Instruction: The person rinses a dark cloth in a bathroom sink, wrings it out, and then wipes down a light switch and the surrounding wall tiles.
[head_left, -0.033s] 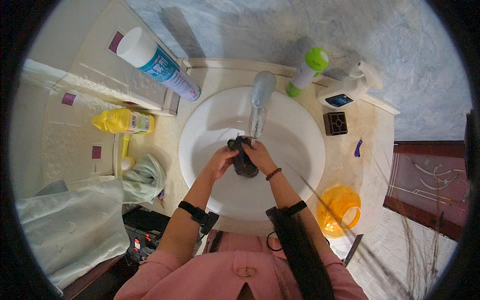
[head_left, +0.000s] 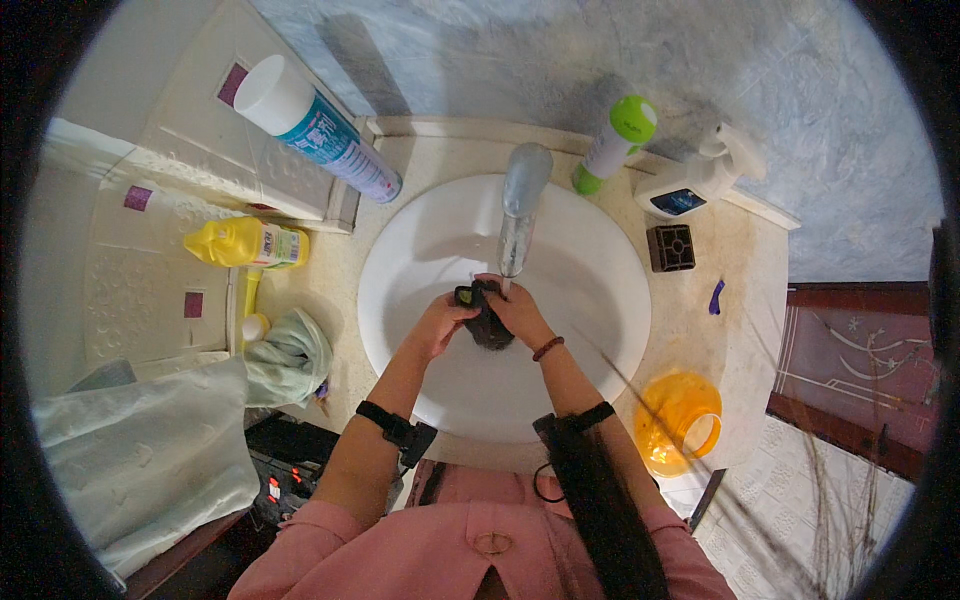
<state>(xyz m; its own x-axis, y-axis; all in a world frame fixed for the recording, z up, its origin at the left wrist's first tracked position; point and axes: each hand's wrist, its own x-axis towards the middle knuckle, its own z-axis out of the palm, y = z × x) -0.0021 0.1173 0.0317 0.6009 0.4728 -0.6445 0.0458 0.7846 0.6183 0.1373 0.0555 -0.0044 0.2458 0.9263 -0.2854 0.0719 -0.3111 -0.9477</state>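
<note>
Under the silver faucet (head_left: 520,205), a thin stream of water meets a small dark, soft-looking bundle (head_left: 490,331) with a black edge and a small green patch. It hangs between my hands over the white oval basin (head_left: 405,235). My left hand (head_left: 440,322) pinches its left side, near the green patch. At the right, my right hand (head_left: 519,314) has its fingers closed on the upper part, right below the spout. What exactly the bundle is cannot be made out.
Left of the basin stand a tall spray can (head_left: 330,145), a yellow bottle (head_left: 250,242) and a pale green cloth (head_left: 290,355). On the right are a green-capped can (head_left: 615,140), a white spray bottle (head_left: 690,185), a dark square grate (head_left: 671,248) and an orange container (head_left: 665,415).
The dark bundle has turned slightly in my hands, showing more of its black edge and green patch. Its lower end sits a little higher. Both arms stay nearly in place.
</note>
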